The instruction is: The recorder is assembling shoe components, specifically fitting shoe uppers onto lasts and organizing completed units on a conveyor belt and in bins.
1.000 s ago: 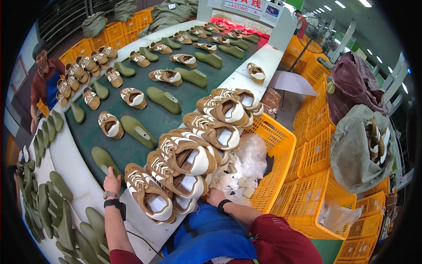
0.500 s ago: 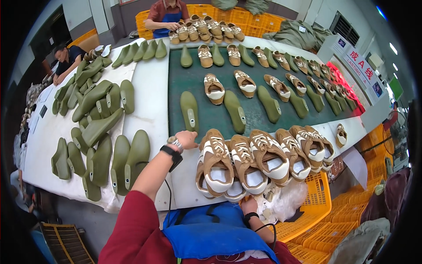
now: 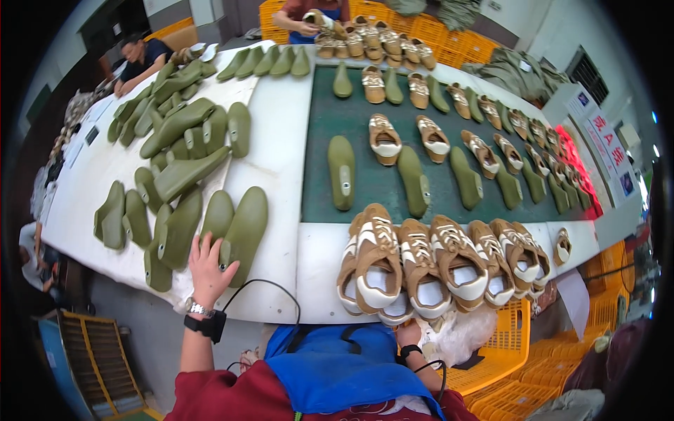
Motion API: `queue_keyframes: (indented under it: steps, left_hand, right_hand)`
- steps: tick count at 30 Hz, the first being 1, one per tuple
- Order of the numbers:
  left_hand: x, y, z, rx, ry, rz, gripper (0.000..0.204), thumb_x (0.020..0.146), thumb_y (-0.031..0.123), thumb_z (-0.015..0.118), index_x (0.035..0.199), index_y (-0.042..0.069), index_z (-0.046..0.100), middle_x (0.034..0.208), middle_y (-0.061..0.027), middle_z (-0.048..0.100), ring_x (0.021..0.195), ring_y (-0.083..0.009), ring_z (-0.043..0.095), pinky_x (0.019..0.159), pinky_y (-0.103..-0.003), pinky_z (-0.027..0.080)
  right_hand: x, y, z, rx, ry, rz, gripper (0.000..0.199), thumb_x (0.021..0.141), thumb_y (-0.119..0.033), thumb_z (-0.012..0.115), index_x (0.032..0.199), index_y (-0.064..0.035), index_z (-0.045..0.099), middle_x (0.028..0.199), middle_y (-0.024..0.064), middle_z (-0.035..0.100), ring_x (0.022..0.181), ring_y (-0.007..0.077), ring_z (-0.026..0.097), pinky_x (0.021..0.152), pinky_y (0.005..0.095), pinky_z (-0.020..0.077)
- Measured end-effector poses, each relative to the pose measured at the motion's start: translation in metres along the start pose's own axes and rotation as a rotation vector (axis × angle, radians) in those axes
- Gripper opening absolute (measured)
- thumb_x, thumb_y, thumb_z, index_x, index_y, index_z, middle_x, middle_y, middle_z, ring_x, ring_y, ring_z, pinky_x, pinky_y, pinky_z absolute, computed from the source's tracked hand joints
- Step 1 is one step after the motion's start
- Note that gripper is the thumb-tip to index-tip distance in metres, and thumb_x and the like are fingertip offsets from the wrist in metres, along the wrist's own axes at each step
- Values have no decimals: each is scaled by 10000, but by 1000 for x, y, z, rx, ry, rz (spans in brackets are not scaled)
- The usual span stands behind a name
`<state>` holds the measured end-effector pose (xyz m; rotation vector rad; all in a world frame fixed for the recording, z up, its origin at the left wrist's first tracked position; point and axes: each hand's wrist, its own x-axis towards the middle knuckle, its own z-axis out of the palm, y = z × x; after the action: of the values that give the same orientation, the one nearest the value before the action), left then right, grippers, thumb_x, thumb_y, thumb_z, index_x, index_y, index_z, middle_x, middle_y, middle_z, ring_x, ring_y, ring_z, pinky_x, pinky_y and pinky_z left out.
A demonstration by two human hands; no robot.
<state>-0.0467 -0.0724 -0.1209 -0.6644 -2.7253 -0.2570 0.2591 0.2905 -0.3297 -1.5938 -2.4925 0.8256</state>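
Observation:
My left hand (image 3: 210, 268), a watch and a black strap on its wrist, lies over the near ends of two olive-green shoe lasts. Its fingers are spread and touch the left last (image 3: 218, 212); its thumb side is beside the right last (image 3: 250, 226). My right hand (image 3: 407, 332) is low at the table's near edge, behind a row of brown-and-white sneakers (image 3: 380, 270); its fingers are hidden. A jumble of green lasts (image 3: 179, 126) covers the left table. On the green belt (image 3: 319, 179) stand rows of lasts and sneakers, a single last (image 3: 342, 172) nearest on the left.
An orange crate (image 3: 519, 337) with clear plastic bags (image 3: 460, 337) stands below the table at the right. A person (image 3: 309, 24) across the table handles a sneaker beside a shoe pile; another person (image 3: 144, 59) leans at the far left. A cable (image 3: 281, 285) runs from my left wrist.
My left hand has moved left, away from the belt's near last, onto the two lasts on the left table. The view has shifted left. The person opposite now holds up a sneaker.

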Motion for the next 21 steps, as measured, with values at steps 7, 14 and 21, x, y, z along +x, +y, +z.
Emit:
queue_keyframes:
  steps: [7, 14, 21]
  left_hand:
    - [13, -15, -3, -421, -250, -355, 680, 661, 440, 712, 1221, 133, 480, 1288, -311, 314, 1186, -414, 370, 948, -409, 373]
    - [34, 19, 7, -398, -309, -322, 716, 633, 489, 707, 1195, 102, 490, 1234, -321, 334, 1113, -427, 430, 935, -390, 391]
    - [52, 41, 23, -707, -345, -216, 775, 725, 428, 659, 1330, 91, 314, 1302, -311, 303, 1237, -416, 303, 1011, -400, 301]
  right_hand:
    - [3, 9, -1, -9, 21, -51, 284, 723, -215, 643, 891, 7, 582, 821, 229, 616, 803, 398, 585, 708, 431, 464]
    - [2, 3, -4, 45, 20, -61, 229, 720, -189, 647, 810, 13, 584, 785, 214, 620, 764, 389, 595, 675, 435, 468]
    - [1, 6, 0, -14, 60, -82, 283, 682, -179, 671, 846, 28, 570, 806, 235, 612, 794, 407, 584, 684, 434, 468]
